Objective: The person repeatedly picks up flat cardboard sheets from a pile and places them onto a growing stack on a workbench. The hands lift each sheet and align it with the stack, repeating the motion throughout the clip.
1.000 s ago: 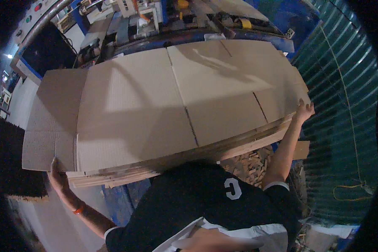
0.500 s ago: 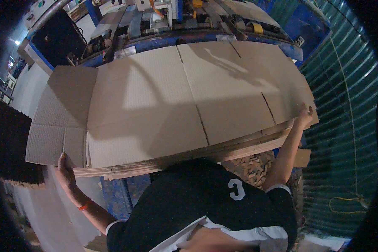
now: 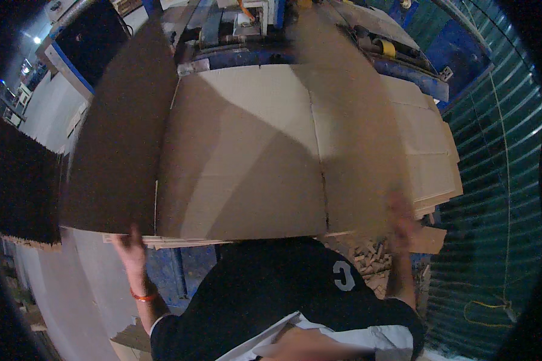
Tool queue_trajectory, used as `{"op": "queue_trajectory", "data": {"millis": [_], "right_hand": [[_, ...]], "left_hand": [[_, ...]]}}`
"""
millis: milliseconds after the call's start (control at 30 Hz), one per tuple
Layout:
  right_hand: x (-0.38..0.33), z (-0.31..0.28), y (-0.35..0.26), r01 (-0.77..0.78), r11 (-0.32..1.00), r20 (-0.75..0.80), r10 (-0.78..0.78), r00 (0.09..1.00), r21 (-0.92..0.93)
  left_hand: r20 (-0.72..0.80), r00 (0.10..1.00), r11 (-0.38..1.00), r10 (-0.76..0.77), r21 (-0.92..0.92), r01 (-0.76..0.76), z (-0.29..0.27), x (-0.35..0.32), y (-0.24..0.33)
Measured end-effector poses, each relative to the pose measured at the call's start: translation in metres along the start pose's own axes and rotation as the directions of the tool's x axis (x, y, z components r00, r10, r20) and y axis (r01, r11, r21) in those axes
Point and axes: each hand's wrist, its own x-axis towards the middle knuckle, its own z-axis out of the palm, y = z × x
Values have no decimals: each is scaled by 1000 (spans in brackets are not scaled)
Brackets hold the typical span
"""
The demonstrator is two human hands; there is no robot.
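A large brown creased cardboard sheet [image 3: 253, 168] lies before me on a stack of similar sheets [image 3: 427, 144]. Its left panel [image 3: 117, 138] is bent upward and in shadow. Its right panel [image 3: 358, 132] also stands raised, blurred by motion. My left hand [image 3: 130, 248] grips the near edge of the left panel, thumb on top and the other fingers largely hidden below. My right hand [image 3: 403, 222] is at the near outer corner of the raised right panel, its fingers smeared by motion.
Beyond the stack stands a blue machine [image 3: 409, 75] with rollers and belts. A green corrugated wall [image 3: 494, 198] runs along the right. Cardboard scraps [image 3: 370, 259] lie below the stack near my right arm. At far left is a dark ragged-edged stack [image 3: 24, 186].
Both end panels have come up from lying flatter. My left hand has moved right along the near edge; my right hand has come inward and nearer to me.
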Motion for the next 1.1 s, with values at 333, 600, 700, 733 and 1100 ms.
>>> {"op": "queue_trajectory", "data": {"millis": [333,600,700,733,1100], "right_hand": [[16,37,11,638,768,582,-496,645,-52],[70,65,36,648,760,612,-488,623,-53],[108,80,34,696,708,636,-482,602,-122],[119,83,33,689,713,629,-480,611,-126],[231,147,68,572,801,551,-402,731,-175]], "left_hand": [[831,449,624,327,168,-763,85,6,67],[814,465,502,347,257,-826,90,30,55],[762,530,591,372,246,-768,101,45,56],[740,528,595,418,216,-774,107,51,56],[475,720,843,505,-93,-530,227,160,34]]}}
